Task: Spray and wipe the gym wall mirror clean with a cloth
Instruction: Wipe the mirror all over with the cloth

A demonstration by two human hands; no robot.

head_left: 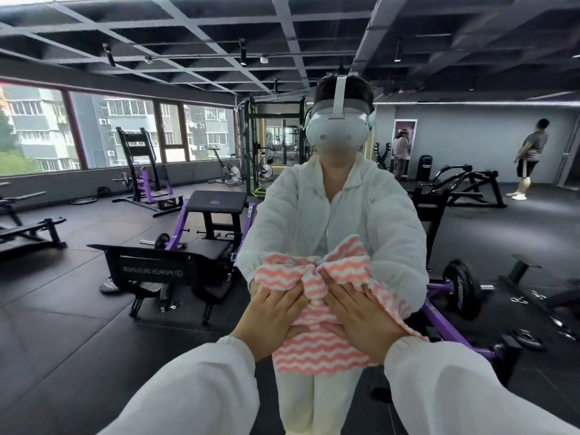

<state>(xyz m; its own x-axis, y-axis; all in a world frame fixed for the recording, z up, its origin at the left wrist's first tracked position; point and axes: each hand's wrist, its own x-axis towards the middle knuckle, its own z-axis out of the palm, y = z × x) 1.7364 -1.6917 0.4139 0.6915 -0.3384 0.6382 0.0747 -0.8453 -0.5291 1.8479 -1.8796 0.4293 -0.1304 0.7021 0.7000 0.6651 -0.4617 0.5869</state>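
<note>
Mirror (94, 309) fills the view; striped cloth (317, 343) pressed flat against it. Left hand (270, 315) and right hand (357, 318) spread open on cloth. Soft, light, likely bunches; best pressed at center.

**A commercial gym floor, seen in a wall mirror**

The place is a gym. Dark rubber tiles (72, 324) cover the floor. Black and purple weight machines (175, 271) stand across it, one with mirrored lettering on its back panel. A padded bench (216, 204) sits behind them. A barbell plate (461, 288) is loaded on a purple frame at the right. A tall green rack (276, 146) stands in the middle distance, with an exercise bike (230, 171) beside it. A long row of windows (103, 133) on the left looks out on apartment blocks. Overhead is an open black grid ceiling (219, 36) with track lights. A person in shorts (530, 158) stands far right.
</note>
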